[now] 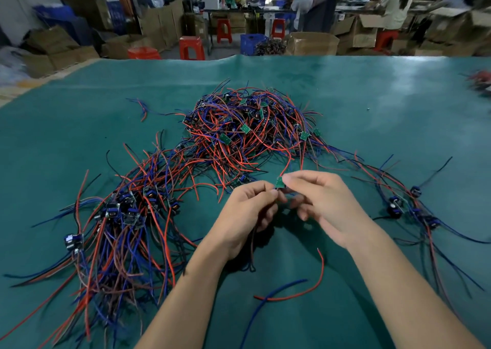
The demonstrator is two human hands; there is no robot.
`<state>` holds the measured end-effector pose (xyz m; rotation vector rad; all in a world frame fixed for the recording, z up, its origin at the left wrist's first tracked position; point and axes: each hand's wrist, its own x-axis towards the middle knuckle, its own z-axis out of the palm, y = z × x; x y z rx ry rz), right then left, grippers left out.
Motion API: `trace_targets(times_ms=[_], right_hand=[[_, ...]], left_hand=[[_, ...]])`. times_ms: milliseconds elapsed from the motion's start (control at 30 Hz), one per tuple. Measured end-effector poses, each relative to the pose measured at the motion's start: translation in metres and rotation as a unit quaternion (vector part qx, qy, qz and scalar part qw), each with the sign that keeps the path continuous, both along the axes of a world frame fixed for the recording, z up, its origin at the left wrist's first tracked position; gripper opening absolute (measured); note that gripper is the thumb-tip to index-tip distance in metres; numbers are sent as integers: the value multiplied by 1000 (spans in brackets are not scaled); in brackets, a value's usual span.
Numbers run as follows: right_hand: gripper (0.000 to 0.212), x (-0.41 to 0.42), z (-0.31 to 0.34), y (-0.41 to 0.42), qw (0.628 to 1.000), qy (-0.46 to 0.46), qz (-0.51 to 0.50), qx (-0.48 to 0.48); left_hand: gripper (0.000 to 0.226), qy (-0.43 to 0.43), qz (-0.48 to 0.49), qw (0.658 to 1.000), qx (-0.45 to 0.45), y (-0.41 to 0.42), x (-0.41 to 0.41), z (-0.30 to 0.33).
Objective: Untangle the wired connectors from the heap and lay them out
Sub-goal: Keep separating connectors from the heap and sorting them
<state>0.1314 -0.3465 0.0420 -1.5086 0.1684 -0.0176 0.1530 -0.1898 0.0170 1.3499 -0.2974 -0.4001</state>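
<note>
A tangled heap (249,128) of red, blue and black wires with small green boards lies in the middle of the green mat (372,104). Just in front of it, my left hand (247,213) and my right hand (324,202) pinch one small green connector board (279,182) between their fingertips. Its red wires run up into the heap, and dark wires hang below my left hand. A spread bundle of connectors (122,215) lies at the left. A smaller row of connectors (409,207) lies at the right.
A loose red wire (305,290) and a blue wire (268,298) lie between my forearms. Another small pile (481,81) sits at the mat's far right edge. Beyond the table stand cardboard boxes, red stools (191,47), a blue crate and seated people.
</note>
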Motion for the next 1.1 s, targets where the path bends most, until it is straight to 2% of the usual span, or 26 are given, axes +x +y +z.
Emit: trace_targets(times_ms=[100, 200, 267, 367, 467, 533, 600, 700, 867, 967, 1100], right_hand=[[31, 1, 3, 1, 992, 4, 35, 119], [25, 2, 2, 3, 989, -7, 34, 145], [22, 2, 1, 6, 992, -22, 10, 125], [34, 3, -1, 9, 996, -35, -37, 79], [44, 3, -1, 10, 994, -41, -58, 83], [35, 3, 0, 7, 993, -42, -53, 99], [16, 3, 1, 4, 991, -45, -44, 116], [5, 4, -1, 0, 988, -65, -37, 135], [14, 2, 2, -4, 990, -62, 2, 123], [4, 3, 0, -4, 994, -55, -36, 88], [16, 7, -1, -11, 990, -72, -123, 14]], left_hand=[[39, 12, -26, 1000, -11, -1, -1, 2], [30, -8, -27, 1000, 5, -1, -4, 5], [20, -31, -21, 999, 23, 0, -5, 4], [24, -42, -4, 998, 56, -1, -5, 1], [22, -46, -2, 997, 60, 0, -5, 2], [25, -31, -5, 998, 47, 1, -4, 3], [29, -22, -11, 999, 38, 1, -4, 3], [34, -18, -13, 999, 34, 1, -4, 4], [37, -13, -4, 1000, 25, 2, -4, 4], [37, -18, -12, 1000, 19, 1, -4, 4], [36, -29, -26, 999, 36, 1, -4, 5]])
